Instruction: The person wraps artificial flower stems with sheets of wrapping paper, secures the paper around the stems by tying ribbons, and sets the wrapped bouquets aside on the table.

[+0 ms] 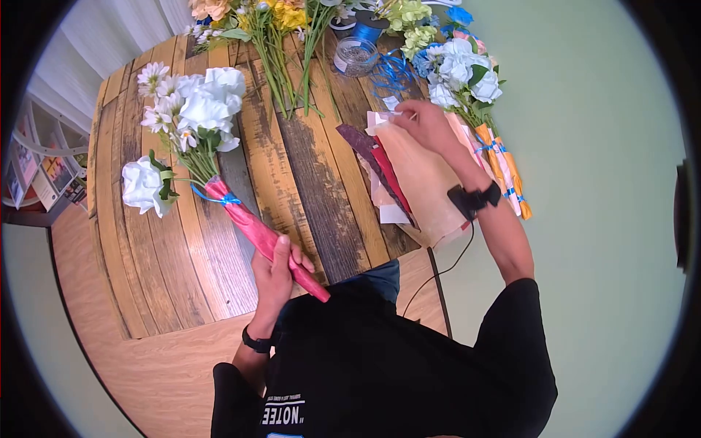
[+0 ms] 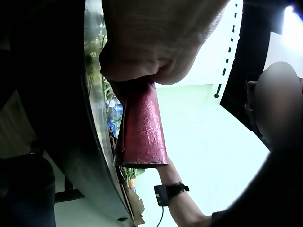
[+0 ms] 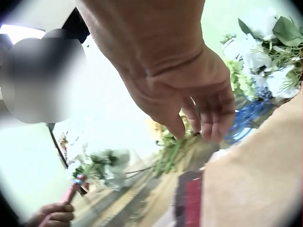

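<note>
My left hand (image 1: 276,271) grips a bouquet by its stems, which are wrapped in pinkish-red paper (image 1: 248,228). A blue ribbon (image 1: 229,198) is tied round the top of the wrap. White roses (image 1: 208,102) and daisies fan out above it, and one rose (image 1: 143,187) hangs off to the left. In the left wrist view the wrap's open lower end (image 2: 142,142) sticks out below the palm. My right hand (image 1: 427,125) hovers at the far end of a stack of wrapping paper (image 1: 423,179), fingers loosely bent with nothing between them. Dark purple and red sheets (image 1: 387,171) show beneath the tan one.
Loose flower stems (image 1: 281,66) lie at the back of the wooden table (image 1: 168,255). A clear jar (image 1: 355,57), a blue ribbon spool (image 1: 370,25) and loose blue ribbon (image 1: 394,71) are beside them. Finished-looking bouquets (image 1: 460,69) with orange wraps (image 1: 504,164) lie along the right edge.
</note>
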`<state>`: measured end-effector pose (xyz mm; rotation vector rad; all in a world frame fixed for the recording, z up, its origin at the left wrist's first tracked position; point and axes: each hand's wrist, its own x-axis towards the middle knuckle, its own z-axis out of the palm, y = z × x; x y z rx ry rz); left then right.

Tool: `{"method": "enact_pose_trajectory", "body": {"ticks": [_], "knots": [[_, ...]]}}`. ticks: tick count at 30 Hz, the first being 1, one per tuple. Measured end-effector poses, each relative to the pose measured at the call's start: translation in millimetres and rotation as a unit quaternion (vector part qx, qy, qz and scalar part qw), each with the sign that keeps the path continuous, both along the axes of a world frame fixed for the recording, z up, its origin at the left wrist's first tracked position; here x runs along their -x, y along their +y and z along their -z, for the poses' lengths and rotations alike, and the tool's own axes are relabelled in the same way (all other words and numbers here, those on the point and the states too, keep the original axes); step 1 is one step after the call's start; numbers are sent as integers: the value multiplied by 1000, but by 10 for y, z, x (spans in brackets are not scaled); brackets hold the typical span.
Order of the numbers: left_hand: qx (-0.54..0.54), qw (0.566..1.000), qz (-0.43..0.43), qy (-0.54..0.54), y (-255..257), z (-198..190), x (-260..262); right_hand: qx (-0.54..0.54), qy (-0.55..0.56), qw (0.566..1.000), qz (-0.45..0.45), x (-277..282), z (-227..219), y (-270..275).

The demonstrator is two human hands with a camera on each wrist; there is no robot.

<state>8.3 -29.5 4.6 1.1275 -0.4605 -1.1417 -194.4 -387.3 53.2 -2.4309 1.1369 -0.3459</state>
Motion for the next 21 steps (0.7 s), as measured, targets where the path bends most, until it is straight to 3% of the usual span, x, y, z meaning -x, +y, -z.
{"method": "enact_pose_trajectory", "body": {"ticks": [6, 8, 12, 15, 18, 21], "knots": [[10, 1000, -16, -19, 108, -44, 28, 50, 59, 994, 83, -413, 339, -456], [18, 999, -27, -27, 132, -75, 4, 121, 62, 987, 91, -497, 514, -571], [-12, 995, -62, -78, 162, -82, -61, 103, 60, 984, 134, -544, 576, -712], [-37, 990, -81, -110, 117, -43, -105, 38, 49, 985, 163, -480, 387, -745], [-65, 984, -96, -132, 37, -2, -83, 44, -15, 987, 151, -317, 182, -790], [-89, 979, -102, -150, -23, -30, -50, -67, -224, 962, 138, -183, -184, -689]]}}
